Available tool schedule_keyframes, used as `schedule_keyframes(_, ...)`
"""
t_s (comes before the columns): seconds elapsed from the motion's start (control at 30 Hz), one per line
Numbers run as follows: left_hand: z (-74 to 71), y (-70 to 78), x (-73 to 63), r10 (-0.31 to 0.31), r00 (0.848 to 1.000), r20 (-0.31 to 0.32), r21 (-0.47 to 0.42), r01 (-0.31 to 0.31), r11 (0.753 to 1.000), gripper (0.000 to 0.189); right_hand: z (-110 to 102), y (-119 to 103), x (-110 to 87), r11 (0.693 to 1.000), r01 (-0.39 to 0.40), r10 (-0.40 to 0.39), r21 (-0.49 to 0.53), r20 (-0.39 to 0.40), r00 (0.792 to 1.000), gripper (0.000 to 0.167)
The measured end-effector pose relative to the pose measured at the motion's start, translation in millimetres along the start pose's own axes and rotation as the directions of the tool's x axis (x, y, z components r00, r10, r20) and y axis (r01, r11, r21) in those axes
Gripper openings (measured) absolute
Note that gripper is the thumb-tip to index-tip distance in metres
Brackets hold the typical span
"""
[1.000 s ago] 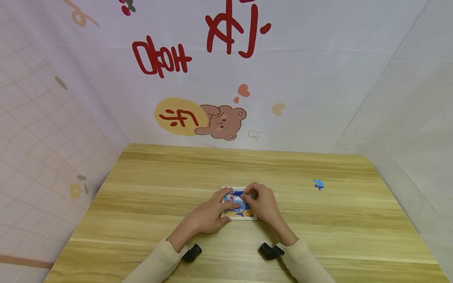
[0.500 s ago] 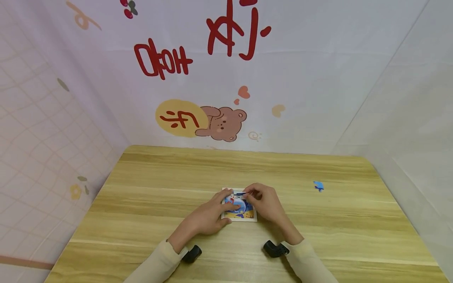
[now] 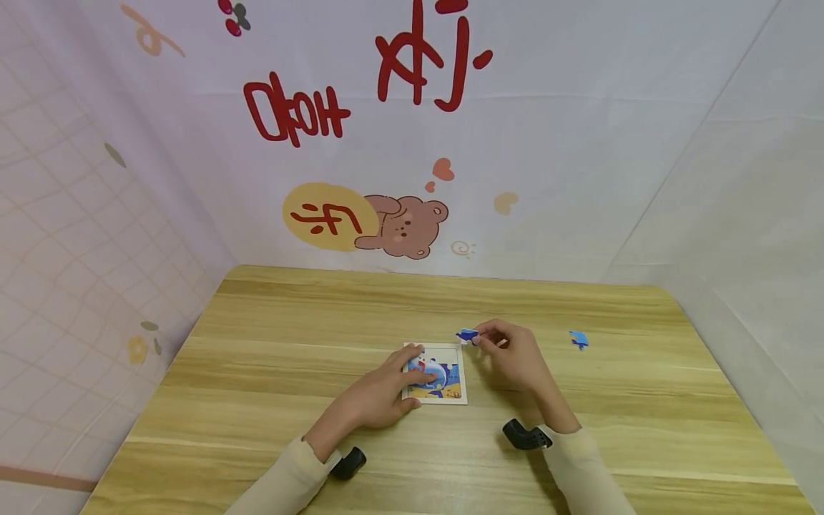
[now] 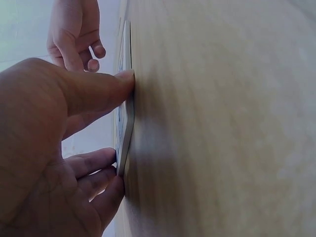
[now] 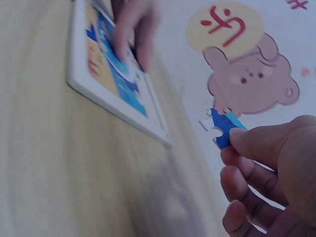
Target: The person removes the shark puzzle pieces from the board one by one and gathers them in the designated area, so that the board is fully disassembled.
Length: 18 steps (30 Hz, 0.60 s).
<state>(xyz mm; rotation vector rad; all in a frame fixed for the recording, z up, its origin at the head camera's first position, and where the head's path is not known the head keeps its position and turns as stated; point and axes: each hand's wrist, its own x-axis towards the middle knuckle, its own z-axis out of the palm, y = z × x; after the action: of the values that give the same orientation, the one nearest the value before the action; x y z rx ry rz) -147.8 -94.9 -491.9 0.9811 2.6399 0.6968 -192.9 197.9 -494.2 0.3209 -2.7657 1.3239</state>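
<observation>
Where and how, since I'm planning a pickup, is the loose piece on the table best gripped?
Likely by opposite edges, pinched from above: the loose piece lies flat on the table, nothing touching it. The right hand is nearest, but holds another piece.

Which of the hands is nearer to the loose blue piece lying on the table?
Right. The right hand is just left of the loose blue piece, not touching it; the left hand is farther left, on the framed puzzle.

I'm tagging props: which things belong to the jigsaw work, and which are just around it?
Job in hand: jigsaw tray under the left hand; blue puzzle piece in the right hand; probably the loose puzzle piece.

Just around: bear-printed backdrop; black wrist devices.
</observation>
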Motion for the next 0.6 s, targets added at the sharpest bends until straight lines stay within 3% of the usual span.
schedule_keyframes(0.6,2.7,-0.7,-0.8,0.004,1.000,-0.009,-0.014,-0.004,1.000,0.048,-53,35,-2.0,1.000,-0.008,0.008,-0.004,-0.069,0.998,0.022)
